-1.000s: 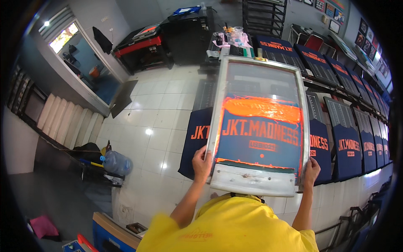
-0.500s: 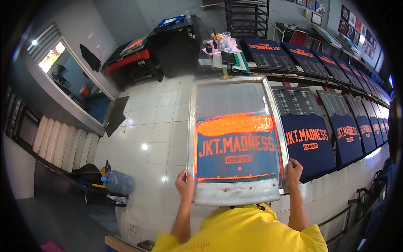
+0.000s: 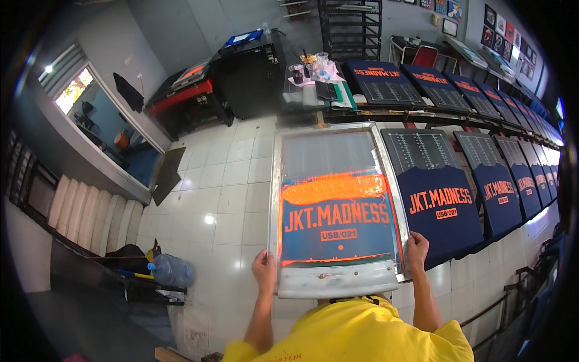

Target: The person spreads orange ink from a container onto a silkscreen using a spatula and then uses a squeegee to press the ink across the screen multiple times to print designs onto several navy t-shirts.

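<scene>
A silver-edged printing screen [image 3: 275, 193] stretches out in front of me. On its left rail, near the close corner, the fingers of my left hand [image 3: 264, 269] are closed. My right hand [image 3: 418, 252] grips the right rail at about the same height. A thick band of bright orange ink [image 3: 335, 189] lies across the mesh, beyond a stencil with orange lettering. Resting across the near end is a wide grey squeegee [image 3: 338, 279], its green blade edge toward the mesh; neither hand touches it. Whatever lies under the screen is mostly hidden.
To the right, navy shirts [image 3: 443, 211] with orange prints lie on boards in a long row, with another row [image 3: 386, 75] behind. Cups [image 3: 316, 66] and cloths stand on the bench beyond the screen. A water jug [image 3: 172, 270] is on the left.
The screen's far end has come lower in view, and the small boxed lettering shows more clearly through the mesh. Both hands keep their hold on the rails. The view has shifted slightly.
</scene>
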`<state>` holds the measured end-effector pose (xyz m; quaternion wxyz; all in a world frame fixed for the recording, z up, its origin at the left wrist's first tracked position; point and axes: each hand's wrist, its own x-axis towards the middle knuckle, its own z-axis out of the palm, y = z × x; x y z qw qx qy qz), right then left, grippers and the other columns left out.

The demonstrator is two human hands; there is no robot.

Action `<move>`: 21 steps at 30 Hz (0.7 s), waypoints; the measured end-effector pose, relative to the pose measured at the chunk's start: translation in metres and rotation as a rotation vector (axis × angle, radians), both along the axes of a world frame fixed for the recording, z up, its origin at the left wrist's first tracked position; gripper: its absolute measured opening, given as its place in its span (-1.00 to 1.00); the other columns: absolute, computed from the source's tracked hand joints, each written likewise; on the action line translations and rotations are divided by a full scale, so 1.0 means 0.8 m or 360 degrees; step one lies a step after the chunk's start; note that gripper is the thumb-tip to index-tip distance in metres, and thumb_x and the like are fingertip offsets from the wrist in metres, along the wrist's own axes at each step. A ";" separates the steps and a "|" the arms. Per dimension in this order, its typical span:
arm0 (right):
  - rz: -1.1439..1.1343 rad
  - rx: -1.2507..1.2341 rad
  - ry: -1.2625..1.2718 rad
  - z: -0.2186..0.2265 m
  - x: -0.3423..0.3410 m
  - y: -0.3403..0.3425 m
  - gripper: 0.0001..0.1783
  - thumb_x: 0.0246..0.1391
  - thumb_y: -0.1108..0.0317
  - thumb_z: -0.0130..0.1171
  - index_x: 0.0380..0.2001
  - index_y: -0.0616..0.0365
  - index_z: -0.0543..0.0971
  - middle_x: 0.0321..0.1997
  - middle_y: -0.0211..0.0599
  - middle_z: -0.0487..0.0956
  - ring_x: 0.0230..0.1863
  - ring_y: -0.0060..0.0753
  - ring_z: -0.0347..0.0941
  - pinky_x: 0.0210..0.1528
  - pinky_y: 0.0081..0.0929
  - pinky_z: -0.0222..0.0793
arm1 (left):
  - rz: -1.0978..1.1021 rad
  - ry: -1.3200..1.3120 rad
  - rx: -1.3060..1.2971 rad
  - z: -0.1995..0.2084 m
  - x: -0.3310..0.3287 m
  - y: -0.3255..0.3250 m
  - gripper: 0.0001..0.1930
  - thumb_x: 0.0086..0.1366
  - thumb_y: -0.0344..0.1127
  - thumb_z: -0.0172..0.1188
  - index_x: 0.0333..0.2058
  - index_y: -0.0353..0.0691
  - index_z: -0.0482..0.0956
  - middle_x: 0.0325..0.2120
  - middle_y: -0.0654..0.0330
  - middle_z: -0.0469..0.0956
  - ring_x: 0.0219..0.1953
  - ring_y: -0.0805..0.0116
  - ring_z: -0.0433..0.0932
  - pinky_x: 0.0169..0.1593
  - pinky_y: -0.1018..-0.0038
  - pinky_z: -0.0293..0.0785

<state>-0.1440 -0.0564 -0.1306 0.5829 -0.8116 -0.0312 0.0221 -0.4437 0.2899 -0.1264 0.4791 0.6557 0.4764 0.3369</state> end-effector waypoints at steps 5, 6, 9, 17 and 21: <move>-0.0007 -0.0021 -0.0019 -0.012 0.011 0.008 -0.74 0.11 0.52 0.09 -0.18 0.44 0.64 -0.35 -0.19 0.68 -0.34 -0.54 0.56 -0.22 -0.55 0.45 | -0.0086 0.0063 -0.0041 0.003 0.005 0.013 -0.62 0.31 -0.34 0.13 0.00 -0.53 0.54 -0.37 0.17 0.60 -0.35 0.51 0.49 -0.22 0.52 0.43; 0.0000 -0.0044 -0.0028 -0.011 0.013 0.012 -0.74 0.11 0.51 0.09 -0.18 0.43 0.64 -0.36 -0.17 0.68 -0.35 -0.52 0.58 -0.21 -0.53 0.46 | -0.0106 0.0047 -0.0032 0.004 0.006 0.017 -0.61 0.31 -0.33 0.14 0.00 -0.53 0.54 -0.38 0.18 0.59 -0.36 0.51 0.48 -0.23 0.52 0.42; -0.0001 -0.0075 -0.0032 -0.007 0.016 0.019 -0.73 0.09 0.51 0.10 -0.19 0.44 0.64 -0.36 -0.13 0.69 -0.33 -0.48 0.59 -0.19 -0.50 0.46 | -0.0078 0.0077 -0.0052 0.015 0.012 0.019 -0.58 0.30 -0.29 0.16 0.02 -0.52 0.54 -0.38 0.17 0.60 -0.35 0.50 0.49 -0.22 0.52 0.42; -0.0023 -0.0108 -0.0104 -0.023 0.024 0.022 -0.75 0.11 0.53 0.10 -0.19 0.42 0.65 -0.36 -0.23 0.68 -0.35 -0.56 0.54 -0.22 -0.56 0.44 | -0.0101 0.0102 -0.0080 0.024 0.016 0.025 -0.58 0.30 -0.29 0.17 0.03 -0.50 0.53 -0.33 0.12 0.63 -0.31 0.46 0.53 -0.17 0.52 0.44; -0.0020 -0.0072 -0.0067 -0.029 0.025 0.022 -0.76 0.11 0.54 0.09 -0.19 0.43 0.65 -0.35 -0.21 0.68 -0.34 -0.55 0.54 -0.21 -0.57 0.44 | -0.0165 0.0128 -0.0120 0.016 0.014 0.033 -0.59 0.31 -0.33 0.14 0.04 -0.53 0.52 -0.27 0.07 0.65 -0.25 0.44 0.55 -0.14 0.51 0.46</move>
